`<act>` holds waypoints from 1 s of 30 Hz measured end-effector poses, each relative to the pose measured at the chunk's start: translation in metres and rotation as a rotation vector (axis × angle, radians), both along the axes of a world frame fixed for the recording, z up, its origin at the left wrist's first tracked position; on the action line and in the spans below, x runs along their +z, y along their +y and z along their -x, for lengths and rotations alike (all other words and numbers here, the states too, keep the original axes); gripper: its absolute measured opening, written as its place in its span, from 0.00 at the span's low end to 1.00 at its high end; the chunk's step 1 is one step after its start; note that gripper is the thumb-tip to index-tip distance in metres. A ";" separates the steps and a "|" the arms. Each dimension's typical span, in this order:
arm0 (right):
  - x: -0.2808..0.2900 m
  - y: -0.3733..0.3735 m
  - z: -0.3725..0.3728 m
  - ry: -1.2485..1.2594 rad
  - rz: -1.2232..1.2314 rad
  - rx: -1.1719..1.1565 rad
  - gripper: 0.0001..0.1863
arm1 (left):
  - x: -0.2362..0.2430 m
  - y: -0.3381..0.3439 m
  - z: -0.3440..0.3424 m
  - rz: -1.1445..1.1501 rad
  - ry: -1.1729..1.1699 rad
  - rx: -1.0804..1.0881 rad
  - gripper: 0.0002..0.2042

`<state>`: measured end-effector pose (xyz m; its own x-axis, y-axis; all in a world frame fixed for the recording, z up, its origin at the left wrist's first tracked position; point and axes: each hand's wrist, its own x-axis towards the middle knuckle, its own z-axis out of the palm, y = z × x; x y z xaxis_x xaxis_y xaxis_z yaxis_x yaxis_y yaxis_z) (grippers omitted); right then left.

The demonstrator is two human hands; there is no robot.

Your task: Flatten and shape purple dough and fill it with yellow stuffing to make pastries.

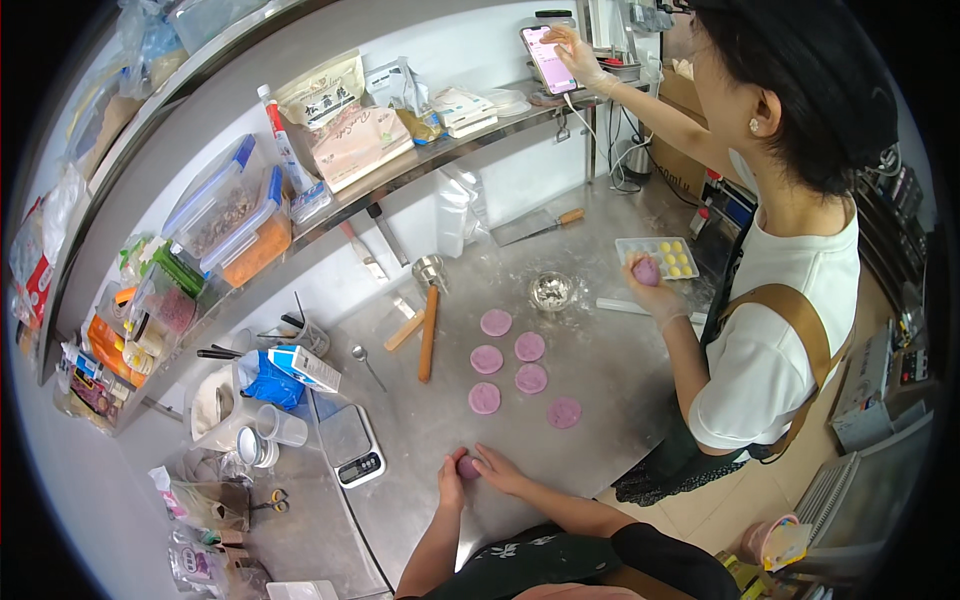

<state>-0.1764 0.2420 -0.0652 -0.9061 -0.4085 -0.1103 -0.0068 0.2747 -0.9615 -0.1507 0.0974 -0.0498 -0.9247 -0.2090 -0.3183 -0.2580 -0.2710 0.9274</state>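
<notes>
— How are your hands set?

— Both forearms come up from the lower edge and meet over the dusty steel counter [610,370]. My left hand [451,478] stands on its edge, palm turned inward, fingers curved. My right hand [497,467] lies flatter, fingers stretched toward the left one.

— And the grip?

— Cupped, not clenched: the two hands press from either side on a small round ball of purple dough [467,466], which sits on the counter between them.

— What lies near?

— Beyond my hands, six flattened purple dough discs [486,359] lie apart from one another. A small silver digital scale [353,446] sits to my left. Across the counter, another person's gloved hand [650,285] holds a purple dough ball [646,270] near a clear tray of yellow balls [660,257].
</notes>
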 end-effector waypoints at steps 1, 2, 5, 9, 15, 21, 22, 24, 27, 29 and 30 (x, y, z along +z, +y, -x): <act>0.000 0.000 0.000 -0.002 0.007 -0.004 0.34 | 0.000 0.000 0.000 -0.005 -0.006 0.002 0.29; 0.000 0.000 0.000 -0.003 0.014 -0.009 0.34 | 0.000 0.000 0.000 -0.006 -0.005 0.000 0.29; -0.002 0.000 -0.002 0.002 0.033 -0.015 0.34 | -0.001 0.000 0.000 -0.010 -0.019 0.006 0.29; -0.001 0.000 -0.003 -0.012 0.019 -0.017 0.34 | -0.003 -0.002 0.000 -0.008 -0.019 -0.012 0.29; 0.001 -0.001 -0.004 -0.028 0.014 -0.033 0.33 | -0.004 -0.003 -0.001 -0.024 -0.009 -0.026 0.29; -0.003 -0.003 -0.004 -0.017 0.023 -0.049 0.33 | -0.003 -0.004 -0.002 -0.003 0.018 -0.047 0.30; -0.004 -0.003 -0.004 -0.007 0.014 -0.051 0.33 | -0.002 -0.004 -0.002 0.008 0.023 -0.055 0.30; -0.006 -0.004 -0.003 0.002 0.005 -0.051 0.33 | -0.003 -0.005 -0.001 0.000 0.016 -0.056 0.30; -0.009 -0.005 -0.003 0.014 0.004 -0.056 0.33 | -0.003 -0.005 0.000 -0.016 0.014 -0.058 0.30; -0.012 -0.006 -0.004 0.019 0.030 -0.067 0.33 | -0.005 -0.006 0.001 -0.026 0.017 -0.058 0.30; -0.013 -0.006 -0.005 0.020 0.030 -0.070 0.33 | -0.007 -0.007 0.001 -0.028 0.013 -0.060 0.30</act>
